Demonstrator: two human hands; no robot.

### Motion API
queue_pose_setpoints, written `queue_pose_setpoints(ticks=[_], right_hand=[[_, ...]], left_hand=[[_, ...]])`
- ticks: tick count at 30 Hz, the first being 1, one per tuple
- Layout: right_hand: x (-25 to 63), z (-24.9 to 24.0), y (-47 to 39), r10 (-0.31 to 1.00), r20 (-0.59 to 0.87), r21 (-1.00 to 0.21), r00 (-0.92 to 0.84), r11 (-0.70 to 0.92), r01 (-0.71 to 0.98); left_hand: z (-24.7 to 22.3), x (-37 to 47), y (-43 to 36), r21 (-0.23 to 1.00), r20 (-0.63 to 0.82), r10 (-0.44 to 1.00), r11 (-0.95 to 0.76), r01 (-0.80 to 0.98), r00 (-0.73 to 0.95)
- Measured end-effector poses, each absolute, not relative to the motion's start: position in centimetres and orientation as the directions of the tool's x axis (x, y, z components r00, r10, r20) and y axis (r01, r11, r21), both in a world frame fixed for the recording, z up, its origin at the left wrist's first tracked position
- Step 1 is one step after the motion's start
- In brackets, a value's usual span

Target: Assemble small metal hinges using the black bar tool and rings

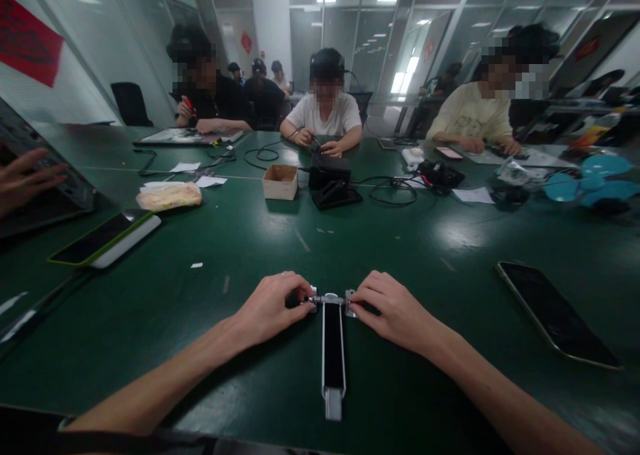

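A narrow bar-shaped piece (333, 355) with a black face and pale edges lies on the green table in front of me, long side pointing toward me. Its near end is a bare metal tab (333, 405). Across its far end runs a short metal crosspiece (331, 299). My left hand (280, 307) pinches a small metal bracket (313, 297) at the crosspiece's left. Opposite, my right hand (387, 306) has thumb and fingers closed on a similar metal bracket (351, 303). The fingertips partly cover both brackets.
A phone (557, 315) lies to the right, and a green-edged device (105, 238) to the left. Farther off are a tissue pack (170, 196), a small box (280, 183) and a black stand (331, 178) with cables. Co-workers sit across the table; another person's hand (30, 175) is at far left.
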State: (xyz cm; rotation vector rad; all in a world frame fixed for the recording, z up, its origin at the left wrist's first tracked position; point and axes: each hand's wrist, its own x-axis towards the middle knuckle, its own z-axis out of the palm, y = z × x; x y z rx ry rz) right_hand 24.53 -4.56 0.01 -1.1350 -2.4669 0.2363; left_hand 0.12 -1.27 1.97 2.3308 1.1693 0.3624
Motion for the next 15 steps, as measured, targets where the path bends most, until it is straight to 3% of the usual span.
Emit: queue_pose_setpoints(ticks=[12,15], right_hand=[[25.1,0.2,-4.1,0.776,0.284,-0.353,-0.563,0.631,0.691],[27.0,0.5,-3.0,0.829,0.318,-0.347,-0.461,0.554,0.757]], left_hand=[[1.1,-0.1,-1.2,0.532,0.072,0.785,-0.552,0.642,0.615],[1.4,-0.2,-1.2,0.533,0.069,0.782,-0.553,0.640,0.619]])
